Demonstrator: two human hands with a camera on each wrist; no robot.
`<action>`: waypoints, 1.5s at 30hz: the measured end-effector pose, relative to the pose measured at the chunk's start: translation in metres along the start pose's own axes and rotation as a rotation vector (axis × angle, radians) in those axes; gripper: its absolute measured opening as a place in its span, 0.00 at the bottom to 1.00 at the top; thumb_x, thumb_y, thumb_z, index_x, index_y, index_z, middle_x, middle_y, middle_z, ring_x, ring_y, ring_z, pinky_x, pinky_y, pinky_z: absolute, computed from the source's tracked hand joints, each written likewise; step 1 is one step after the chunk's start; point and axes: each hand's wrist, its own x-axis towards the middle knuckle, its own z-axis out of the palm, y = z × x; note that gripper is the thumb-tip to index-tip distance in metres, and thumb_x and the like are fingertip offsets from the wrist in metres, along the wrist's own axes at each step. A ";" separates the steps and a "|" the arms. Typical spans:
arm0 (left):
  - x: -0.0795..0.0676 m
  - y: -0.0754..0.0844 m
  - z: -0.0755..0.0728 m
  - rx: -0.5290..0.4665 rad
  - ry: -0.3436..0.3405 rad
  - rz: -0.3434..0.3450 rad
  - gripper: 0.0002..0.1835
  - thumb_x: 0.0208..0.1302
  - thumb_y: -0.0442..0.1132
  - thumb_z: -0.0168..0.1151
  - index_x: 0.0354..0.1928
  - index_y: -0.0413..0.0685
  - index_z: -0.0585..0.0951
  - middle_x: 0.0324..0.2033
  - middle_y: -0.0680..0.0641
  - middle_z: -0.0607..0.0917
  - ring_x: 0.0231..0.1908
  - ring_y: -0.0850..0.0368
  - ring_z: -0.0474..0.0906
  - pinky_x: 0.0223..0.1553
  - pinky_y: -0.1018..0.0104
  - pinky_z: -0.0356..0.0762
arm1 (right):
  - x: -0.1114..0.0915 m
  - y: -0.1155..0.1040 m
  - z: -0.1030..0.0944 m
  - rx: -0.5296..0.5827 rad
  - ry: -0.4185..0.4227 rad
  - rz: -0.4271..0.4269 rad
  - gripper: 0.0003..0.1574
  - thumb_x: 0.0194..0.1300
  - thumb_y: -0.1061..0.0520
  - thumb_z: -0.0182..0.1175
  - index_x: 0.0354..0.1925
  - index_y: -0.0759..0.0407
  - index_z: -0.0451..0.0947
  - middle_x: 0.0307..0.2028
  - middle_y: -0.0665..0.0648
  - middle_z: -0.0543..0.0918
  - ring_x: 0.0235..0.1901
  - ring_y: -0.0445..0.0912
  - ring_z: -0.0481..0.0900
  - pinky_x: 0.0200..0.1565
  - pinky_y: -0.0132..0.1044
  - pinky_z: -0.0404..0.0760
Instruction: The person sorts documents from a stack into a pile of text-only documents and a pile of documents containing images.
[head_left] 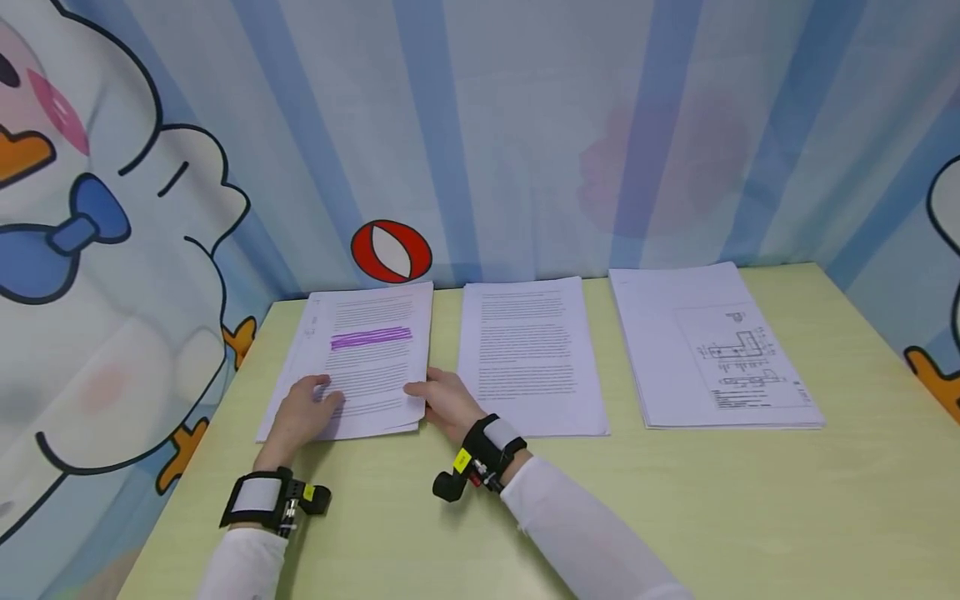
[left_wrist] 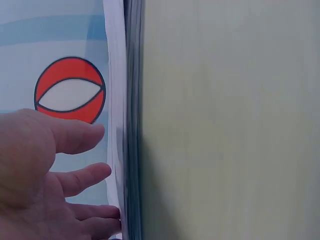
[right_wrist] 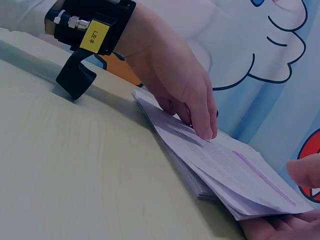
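At the left of the table lies a printed paper stack (head_left: 375, 308) with purple highlighter marks (head_left: 371, 337) across a few lines. On its lower left part rests my left hand (head_left: 300, 412), fingertips touching the top page and thumb spread apart. My right hand (head_left: 448, 404) is at the stack's right edge, thumb over the page and fingers under the upper sheets. In the right wrist view these upper sheets (right_wrist: 250, 192) are raised off the lower stack (right_wrist: 187, 172). The left wrist view shows the left hand (left_wrist: 45, 175) beside the page edges (left_wrist: 117, 75).
A second printed stack (head_left: 525, 333) lies mid-table, close to my right hand. Farther right is a third stack (head_left: 682, 350) with a technical drawing on top. A patterned curtain (head_left: 525, 125) hangs behind the pale wooden table (head_left: 675, 517).
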 end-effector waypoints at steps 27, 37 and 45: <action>0.004 0.015 0.008 -0.227 0.096 -0.086 0.37 0.68 0.52 0.44 0.70 0.41 0.45 0.66 0.32 0.55 0.64 0.39 0.53 0.63 0.45 0.53 | -0.015 -0.013 -0.019 -0.090 0.136 -0.178 0.33 0.65 0.65 0.41 0.67 0.51 0.54 0.57 0.55 0.71 0.52 0.46 0.70 0.54 0.43 0.69; 0.004 0.054 0.018 -0.816 0.009 -0.062 0.35 0.65 0.50 0.52 0.70 0.60 0.49 0.57 0.45 0.71 0.50 0.54 0.72 0.47 0.63 0.73 | -0.042 -0.046 -0.058 -0.228 0.147 -0.235 0.32 0.67 0.64 0.42 0.67 0.49 0.53 0.57 0.54 0.70 0.53 0.47 0.70 0.57 0.45 0.67; 0.003 0.089 0.045 -0.866 -0.050 0.087 0.26 0.68 0.45 0.49 0.66 0.58 0.59 0.51 0.46 0.77 0.46 0.54 0.77 0.40 0.65 0.78 | -0.055 -0.059 -0.098 -0.423 0.330 -0.254 0.33 0.65 0.62 0.46 0.67 0.51 0.52 0.63 0.53 0.65 0.57 0.43 0.63 0.63 0.44 0.59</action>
